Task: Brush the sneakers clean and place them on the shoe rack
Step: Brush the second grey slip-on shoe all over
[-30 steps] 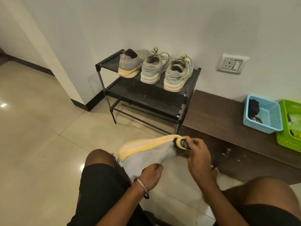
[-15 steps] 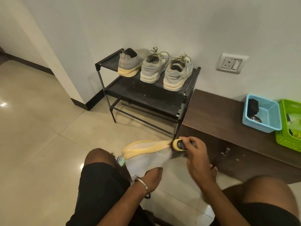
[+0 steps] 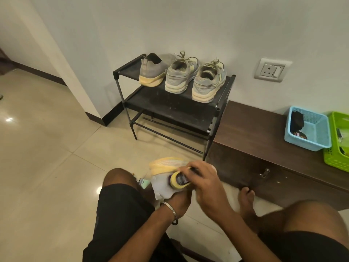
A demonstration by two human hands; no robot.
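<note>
No legible text, brand, number or sign is found. Pale lettering is noted on a dark item (image 3: 299, 135) in the blue basket (image 3: 324, 129), on the counter (image 3: 255, 125) well right of the grip; it is too small and blurred to be read. Nothing readable is seen on the brush (image 3: 179, 179) in the grip.

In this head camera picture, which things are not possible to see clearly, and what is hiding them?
- Brush bristles: head view, turned against the grey sneaker, and the right hand covers the handle.
- Sneaker's opening and heel: hidden by the left hand gripping from below.
- Green basket: cut off by the right edge.
- Dark items in the blue basket: too small to identify.
- Small green thing by the knee: mostly hidden.
</note>
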